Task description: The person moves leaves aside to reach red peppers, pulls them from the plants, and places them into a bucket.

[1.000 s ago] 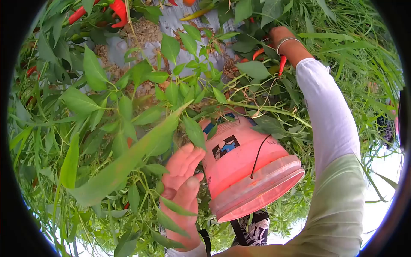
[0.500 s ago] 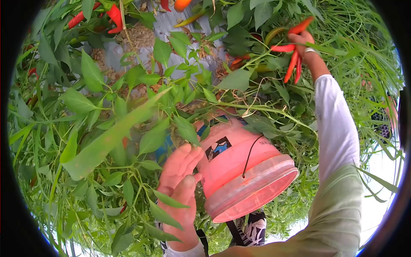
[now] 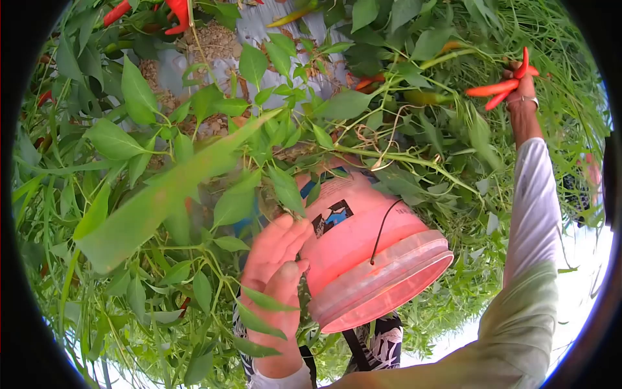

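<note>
Several red peppers [image 3: 491, 89] sit grasped in my right hand [image 3: 523, 88], farther right of the pink bucket [image 3: 346, 249] than half a second ago, so they seem picked free; my left hand [image 3: 273, 262], fingers loosely extended, stands just left of the bucket, contact unclear.

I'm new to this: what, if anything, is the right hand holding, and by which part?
The right hand holds red peppers; where it grips them is hidden.
</note>
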A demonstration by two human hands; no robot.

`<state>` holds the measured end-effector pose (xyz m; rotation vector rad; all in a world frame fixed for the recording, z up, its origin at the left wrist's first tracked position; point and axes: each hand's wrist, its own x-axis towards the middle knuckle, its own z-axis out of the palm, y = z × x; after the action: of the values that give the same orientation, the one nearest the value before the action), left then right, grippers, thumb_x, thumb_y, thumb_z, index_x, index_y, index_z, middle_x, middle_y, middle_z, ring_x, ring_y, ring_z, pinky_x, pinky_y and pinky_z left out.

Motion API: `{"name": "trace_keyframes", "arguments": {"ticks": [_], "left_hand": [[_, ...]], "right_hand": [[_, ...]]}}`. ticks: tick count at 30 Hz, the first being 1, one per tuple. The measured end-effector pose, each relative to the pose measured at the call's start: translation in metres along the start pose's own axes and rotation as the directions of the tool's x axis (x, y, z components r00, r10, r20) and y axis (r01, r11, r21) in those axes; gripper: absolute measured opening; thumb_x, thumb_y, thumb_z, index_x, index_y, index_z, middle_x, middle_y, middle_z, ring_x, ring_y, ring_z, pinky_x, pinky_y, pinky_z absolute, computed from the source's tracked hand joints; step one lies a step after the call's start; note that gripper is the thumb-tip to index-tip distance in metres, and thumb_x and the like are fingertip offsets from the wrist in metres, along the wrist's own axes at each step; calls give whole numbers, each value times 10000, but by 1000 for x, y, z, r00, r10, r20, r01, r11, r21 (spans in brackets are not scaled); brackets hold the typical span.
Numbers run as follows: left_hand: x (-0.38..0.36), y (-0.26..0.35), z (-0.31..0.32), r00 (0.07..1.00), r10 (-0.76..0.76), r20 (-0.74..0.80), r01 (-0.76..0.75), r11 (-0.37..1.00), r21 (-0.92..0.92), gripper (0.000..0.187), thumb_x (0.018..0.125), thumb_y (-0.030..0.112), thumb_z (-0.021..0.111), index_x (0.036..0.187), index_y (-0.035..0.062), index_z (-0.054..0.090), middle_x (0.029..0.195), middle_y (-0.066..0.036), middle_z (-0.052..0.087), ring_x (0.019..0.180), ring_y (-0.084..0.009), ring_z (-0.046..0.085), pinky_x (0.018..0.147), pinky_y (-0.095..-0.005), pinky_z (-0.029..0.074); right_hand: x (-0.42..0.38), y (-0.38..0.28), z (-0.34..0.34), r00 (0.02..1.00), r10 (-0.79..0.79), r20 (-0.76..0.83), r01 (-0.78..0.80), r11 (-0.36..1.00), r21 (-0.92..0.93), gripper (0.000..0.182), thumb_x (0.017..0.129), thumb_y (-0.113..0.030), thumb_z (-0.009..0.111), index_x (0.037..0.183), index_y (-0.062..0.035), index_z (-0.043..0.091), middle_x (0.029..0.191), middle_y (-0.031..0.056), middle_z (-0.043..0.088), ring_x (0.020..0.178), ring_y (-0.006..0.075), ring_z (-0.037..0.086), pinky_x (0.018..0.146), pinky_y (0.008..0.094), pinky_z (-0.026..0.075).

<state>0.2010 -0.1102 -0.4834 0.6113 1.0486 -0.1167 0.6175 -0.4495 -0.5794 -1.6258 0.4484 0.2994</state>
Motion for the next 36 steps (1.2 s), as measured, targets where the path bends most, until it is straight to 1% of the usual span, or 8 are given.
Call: {"name": "trace_keyframes", "arguments": {"ticks": [2,6,9,11,17,29,35,36], "left_hand": [[-1,-1,2,1000,23,19,-23,1000,-15,570,845,213,540,1304,-43,317,1241,-214,467,1177,-309,448,821,-285,483],[0,0,-1,997,61,38,-61,998,-4,568,845,202,538,1304,-46,314,1247,-219,460,1178,-310,445,837,-295,481],[0,-3,-1,998,46,41,-46,999,12,567,845,189,534,1308,-47,307,1250,-224,455,1182,-315,440,844,-302,481],[0,-4,-1,998,46,38,-46,999,2,566,846,185,529,1309,-49,304,1252,-226,452,1183,-318,439,847,-304,482],[0,-1,-8,997,74,34,-74,997,5,556,855,185,514,1313,-47,299,1261,-225,447,1185,-320,438,847,-306,479],[2,-1,-8,997,78,7,-78,997,6,543,865,207,504,1311,-37,314,1244,-218,467,1166,-314,458,840,-299,472],[2,-1,-7,998,65,-1,-65,998,15,540,867,200,499,1309,-47,309,1239,-223,468,1158,-315,465,832,-295,484],[2,-1,-7,998,70,5,-70,997,14,544,867,200,501,1308,-52,306,1238,-225,467,1157,-317,465,831,-296,487]], "right_hand": [[-19,-4,16,890,155,429,-168,986,-7,182,821,-128,528,988,-58,524,800,15,507,517,66,412,466,220,371],[-102,9,120,760,281,587,-357,934,16,327,815,-117,557,1125,-60,471,829,-14,498,484,51,391,391,181,330],[-155,20,197,652,397,645,88,806,-585,283,706,-227,649,869,-9,572,691,34,535,628,129,525,546,268,428],[-146,49,235,512,288,810,789,215,-575,297,675,-201,634,884,6,599,781,183,591,764,307,582,694,392,464],[-113,92,265,641,627,443,757,-419,-502,251,685,-90,602,925,-31,642,915,181,625,872,315,609,731,373,493],[-82,121,215,771,548,324,596,-442,-670,261,732,-125,604,965,-8,621,946,193,620,899,321,604,744,370,480],[-65,98,175,823,380,422,506,-154,-849,343,729,-279,637,951,-18,625,870,161,625,841,294,599,767,350,460],[-62,98,162,862,277,425,401,141,-905,314,733,-253,633,930,-10,620,823,137,615,785,247,587,728,330,460]]}}
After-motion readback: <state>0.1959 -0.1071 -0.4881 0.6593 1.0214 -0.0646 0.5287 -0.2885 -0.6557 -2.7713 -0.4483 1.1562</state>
